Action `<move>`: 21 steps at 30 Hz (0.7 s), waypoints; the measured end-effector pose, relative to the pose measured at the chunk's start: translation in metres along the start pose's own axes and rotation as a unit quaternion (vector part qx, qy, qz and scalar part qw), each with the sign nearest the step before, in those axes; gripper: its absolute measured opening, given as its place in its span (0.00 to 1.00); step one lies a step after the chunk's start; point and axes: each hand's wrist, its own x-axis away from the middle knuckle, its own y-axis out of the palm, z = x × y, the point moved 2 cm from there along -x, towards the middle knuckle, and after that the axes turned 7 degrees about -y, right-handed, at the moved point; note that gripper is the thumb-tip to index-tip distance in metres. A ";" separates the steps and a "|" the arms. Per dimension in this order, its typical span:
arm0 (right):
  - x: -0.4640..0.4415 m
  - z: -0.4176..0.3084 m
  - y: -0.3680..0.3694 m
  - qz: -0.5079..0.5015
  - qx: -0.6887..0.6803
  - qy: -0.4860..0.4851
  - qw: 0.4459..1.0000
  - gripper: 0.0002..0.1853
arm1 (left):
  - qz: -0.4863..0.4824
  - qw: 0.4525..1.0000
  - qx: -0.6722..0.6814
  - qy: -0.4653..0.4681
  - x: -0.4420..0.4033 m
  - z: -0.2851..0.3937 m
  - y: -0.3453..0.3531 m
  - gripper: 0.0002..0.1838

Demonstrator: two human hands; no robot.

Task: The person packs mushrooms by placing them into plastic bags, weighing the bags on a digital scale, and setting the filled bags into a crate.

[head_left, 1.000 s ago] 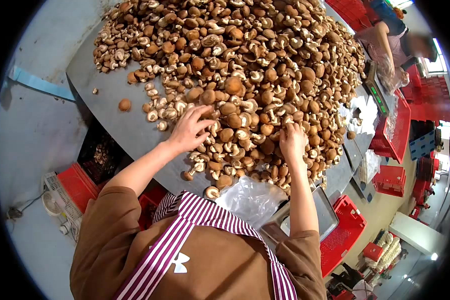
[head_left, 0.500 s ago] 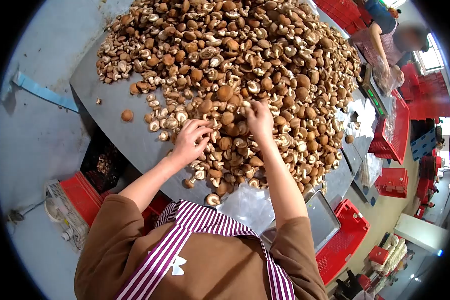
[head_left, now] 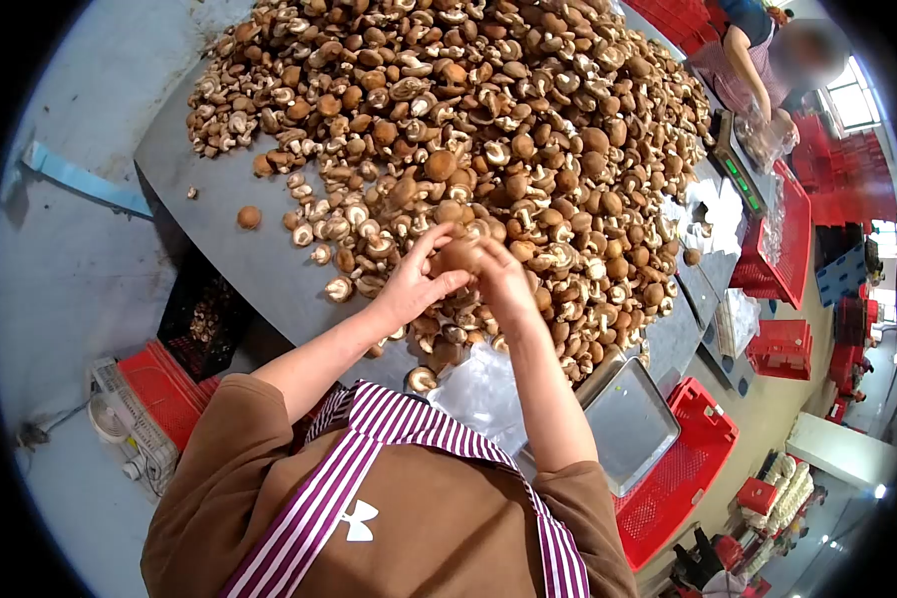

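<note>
A large heap of brown-capped shiitake mushrooms (head_left: 568, 149) covers most of the grey metal table (head_left: 259, 279). Over its near side, my two hands meet around one shiitake mushroom (head_left: 458, 257). My left hand (head_left: 421, 284) curls its fingers and thumb about the left of the cap. From the right, my right hand (head_left: 501, 283) has its fingers closed against the same mushroom; its fingertips are slightly blurred. Below my wrists lies a clear plastic bag (head_left: 483, 394) at the table's near edge, with a single mushroom (head_left: 422, 380) beside it.
A metal tray (head_left: 633, 424) and a red crate (head_left: 683, 468) stand to my right. Farther off, a co-worker (head_left: 743, 60) handles a plastic bag by a scale with a green display (head_left: 738, 179). A black crate (head_left: 207, 319) sits under the table's left edge.
My hands, apart over the heap before, have come together around one mushroom. The left moved right, and the right came down and slightly left. The view has shifted a little.
</note>
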 end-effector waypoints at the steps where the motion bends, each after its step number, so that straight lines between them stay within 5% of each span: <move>1: 0.004 0.007 0.008 -0.017 0.108 -0.018 0.994 0.16 | 0.003 0.998 -0.047 0.028 0.003 -0.004 -0.002 0.30; 3: 0.012 0.021 0.022 -0.065 0.180 -0.102 0.976 0.15 | 0.042 0.993 -0.107 0.008 0.014 -0.020 -0.019 0.25; 9: 0.020 0.028 0.025 -0.028 0.220 -0.048 0.974 0.14 | 0.127 0.946 -0.293 -0.048 0.131 -0.080 -0.115 0.23; 13: 0.010 0.040 0.015 -0.050 0.259 -0.065 0.963 0.14 | 0.168 0.880 -0.412 -0.167 0.246 -0.138 -0.174 0.22; 15: 0.008 0.033 0.021 -0.050 0.286 -0.074 0.954 0.14 | 0.144 0.806 -0.499 -0.282 0.310 -0.198 -0.213 0.22; 17: 0.004 0.022 0.028 -0.059 0.330 -0.089 0.938 0.14 | -0.077 0.710 -0.551 -0.432 0.359 -0.233 -0.249 0.23; 21: -0.008 -0.015 0.047 -0.049 0.411 -0.138 0.900 0.13 | -0.088 0.634 -0.573 -0.512 0.332 -0.175 -0.243 0.22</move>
